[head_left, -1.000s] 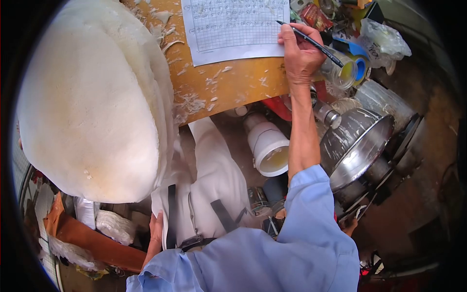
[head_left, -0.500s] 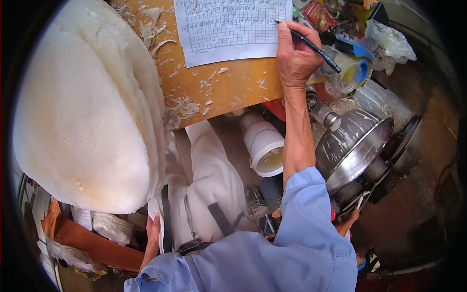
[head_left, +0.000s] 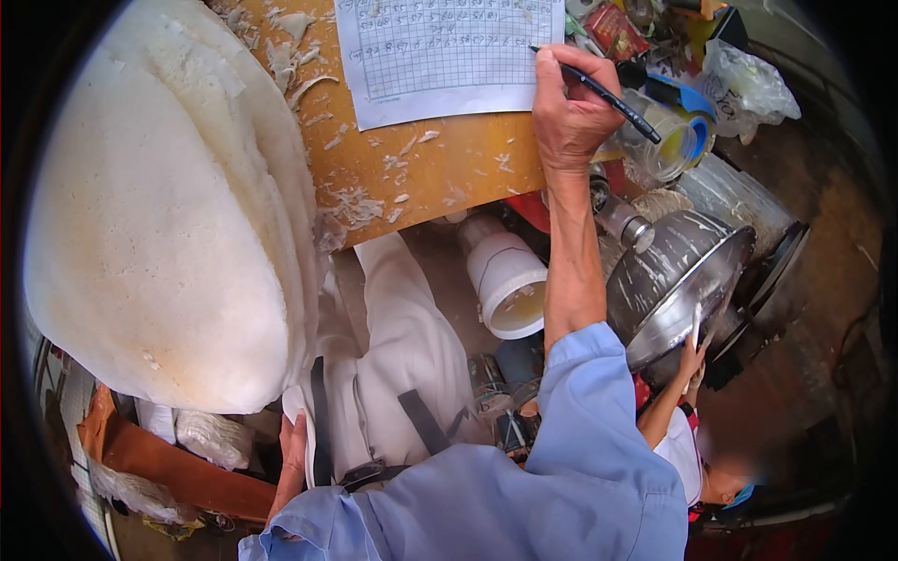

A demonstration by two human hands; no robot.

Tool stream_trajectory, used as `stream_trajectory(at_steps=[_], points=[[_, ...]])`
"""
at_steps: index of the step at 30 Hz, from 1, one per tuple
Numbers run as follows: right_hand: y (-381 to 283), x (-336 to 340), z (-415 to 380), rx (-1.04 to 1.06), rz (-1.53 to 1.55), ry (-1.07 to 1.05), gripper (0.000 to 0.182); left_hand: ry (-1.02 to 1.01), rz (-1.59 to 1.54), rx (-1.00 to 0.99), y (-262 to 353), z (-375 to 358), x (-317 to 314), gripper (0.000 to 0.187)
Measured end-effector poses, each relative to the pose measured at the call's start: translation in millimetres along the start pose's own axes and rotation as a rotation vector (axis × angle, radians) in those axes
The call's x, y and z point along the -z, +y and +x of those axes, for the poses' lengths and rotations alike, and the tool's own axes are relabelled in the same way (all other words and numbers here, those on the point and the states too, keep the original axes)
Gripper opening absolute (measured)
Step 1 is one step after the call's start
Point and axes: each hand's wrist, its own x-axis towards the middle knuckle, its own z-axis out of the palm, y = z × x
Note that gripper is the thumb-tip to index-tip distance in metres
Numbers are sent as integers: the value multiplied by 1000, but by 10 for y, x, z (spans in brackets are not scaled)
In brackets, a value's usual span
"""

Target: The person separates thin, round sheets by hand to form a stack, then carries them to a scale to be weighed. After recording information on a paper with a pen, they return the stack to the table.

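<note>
My right hand [head_left: 577,117] is closed around a black pen [head_left: 613,101]. The pen's tip meets the right side of a white gridded sheet [head_left: 449,75] with handwritten rows of numbers. This sheet lies on a wooden table [head_left: 449,168] strewn with pale shavings. Down by my hip, my left hand [head_left: 293,453] rests against the side of my white trousers [head_left: 412,355], its visible fingers stretched out and holding nothing that I can see. Part of that hand is hidden by my sleeve.
Large white foam-like slabs [head_left: 168,215] stand at the left. Beneath the table is a white bucket [head_left: 514,304] with yellowish liquid. At right are a metal lamp-like dome [head_left: 678,280], a clear jar [head_left: 664,150] and a plastic bag [head_left: 748,84]. Another person's arm [head_left: 664,402] reaches up there.
At the lower right, another person has come further into view, with a hand raised in front of the metal dome. My right hand and the pen have shifted only slightly. My left hand stays put.
</note>
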Motion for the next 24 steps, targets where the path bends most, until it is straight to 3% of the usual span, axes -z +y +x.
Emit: stream_trajectory(at_steps=[24], points=[[-53, -6, -2, -45, 4, 58, 13, -26, -23, -5, 16, 2, -15, 60]])
